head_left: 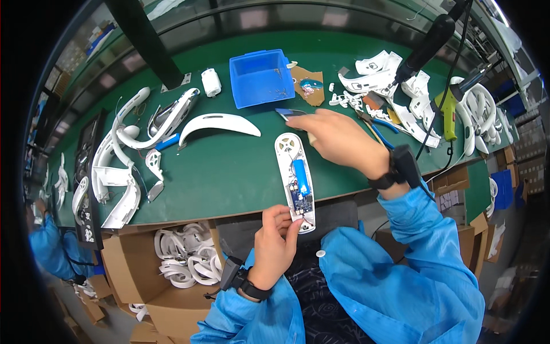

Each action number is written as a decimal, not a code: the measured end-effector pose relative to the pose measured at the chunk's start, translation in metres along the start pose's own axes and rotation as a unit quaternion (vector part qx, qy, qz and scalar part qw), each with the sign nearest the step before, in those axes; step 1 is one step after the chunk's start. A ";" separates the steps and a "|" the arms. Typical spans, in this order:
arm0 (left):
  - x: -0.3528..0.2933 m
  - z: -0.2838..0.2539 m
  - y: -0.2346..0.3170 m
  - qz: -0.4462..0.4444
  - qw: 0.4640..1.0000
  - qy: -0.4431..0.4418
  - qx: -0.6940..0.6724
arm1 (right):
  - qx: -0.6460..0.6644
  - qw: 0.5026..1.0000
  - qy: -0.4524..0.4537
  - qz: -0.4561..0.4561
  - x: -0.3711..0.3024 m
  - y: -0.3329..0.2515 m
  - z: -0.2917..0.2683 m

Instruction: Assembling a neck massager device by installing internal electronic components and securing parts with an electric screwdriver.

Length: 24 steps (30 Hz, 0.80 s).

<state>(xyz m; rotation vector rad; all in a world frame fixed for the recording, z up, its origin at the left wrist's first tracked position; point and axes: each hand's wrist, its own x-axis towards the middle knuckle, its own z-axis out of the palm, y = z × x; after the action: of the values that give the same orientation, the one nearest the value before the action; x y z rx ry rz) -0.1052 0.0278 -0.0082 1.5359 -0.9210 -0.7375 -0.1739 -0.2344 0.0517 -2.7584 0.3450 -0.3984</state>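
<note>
blue sleeves point(427, 269) nearest, coming in from lower edge, black wristband point(256, 290) on left wrist, another point(385, 181) on right. below the table edge, to the left, carton point(129, 266) with white curved parts point(189, 252) piled in it. left hand point(275, 246) at lower end of white shell point(284, 167), fingers curled, thumb and forefinger pinching its lower left rim. shell lies at the front of green table point(229, 186), long way pointing away from the person, low end at the table edge; in it a blue cell point(301, 178) and, below that, a circuit board point(301, 200). right hand point(344, 137) further off, past the shell's upper right, fingers pressed together at a dark piece point(291, 113); grip partly hidden, can't tell if pinching it. left side of table: white frames point(116, 178), then a white arched cover point(220, 124) nearer the middle. right side: blue-handled pliers point(385, 125), green tool point(448, 117), white shells point(421, 103) in a loose heap. beyond the right hand, blue bin point(258, 103), just beside it cardboard scrap point(315, 98) with small bits on it. white cylinder point(211, 83) left of bin. dark post point(146, 43) behind, far left.
</note>
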 end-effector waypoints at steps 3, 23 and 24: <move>0.002 0.004 0.002 -0.015 1.000 -0.004 -0.011 | -0.022 0.998 0.006 0.056 -0.028 -0.005 -0.018; 0.034 -0.004 0.019 0.081 0.957 -0.037 0.275 | 0.142 0.968 0.091 0.184 -0.108 -0.079 0.027; 0.035 -0.008 0.022 0.079 0.957 -0.038 0.277 | 0.138 0.968 0.096 0.185 -0.108 -0.080 0.029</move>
<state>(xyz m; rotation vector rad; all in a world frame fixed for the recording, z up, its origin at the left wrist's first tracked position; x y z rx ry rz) -0.0844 0.0005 0.0155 1.8952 -1.3727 -0.4413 -0.2505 -0.1223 0.0289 -2.3239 0.7736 -0.5666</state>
